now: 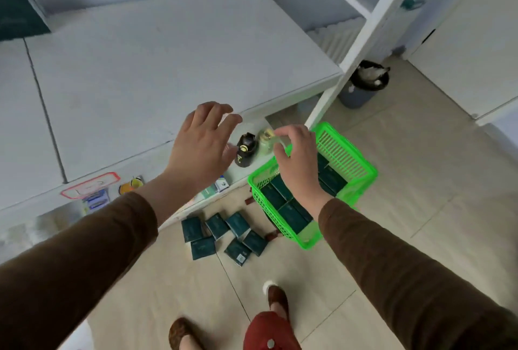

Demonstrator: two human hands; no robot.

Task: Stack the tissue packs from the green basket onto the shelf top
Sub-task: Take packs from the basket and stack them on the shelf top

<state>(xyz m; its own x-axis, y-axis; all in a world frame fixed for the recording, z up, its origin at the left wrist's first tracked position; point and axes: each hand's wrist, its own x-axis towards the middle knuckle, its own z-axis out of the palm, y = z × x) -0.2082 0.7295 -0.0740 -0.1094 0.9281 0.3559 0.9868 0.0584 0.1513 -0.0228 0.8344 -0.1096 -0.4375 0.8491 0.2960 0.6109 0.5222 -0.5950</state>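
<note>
Both hands are empty: your left hand (203, 143) hangs spread over the front edge of the shelf top (168, 69), your right hand (295, 159) loosely curled above the green basket (347, 159) on the floor off the shelf's front right corner. You seem between picks, so reach down for a tissue pack (291, 213) next. How many packs your right arm hides is unclear; loose packs (224, 233) lie beside the basket.

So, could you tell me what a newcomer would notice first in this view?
Probably the bright green basket on the floor right of centre, holding dark tissue packs. Next, the loose packs scattered on the tiles beside it. Above both, the left hand and right hand hang empty before the white shelf top.
</note>
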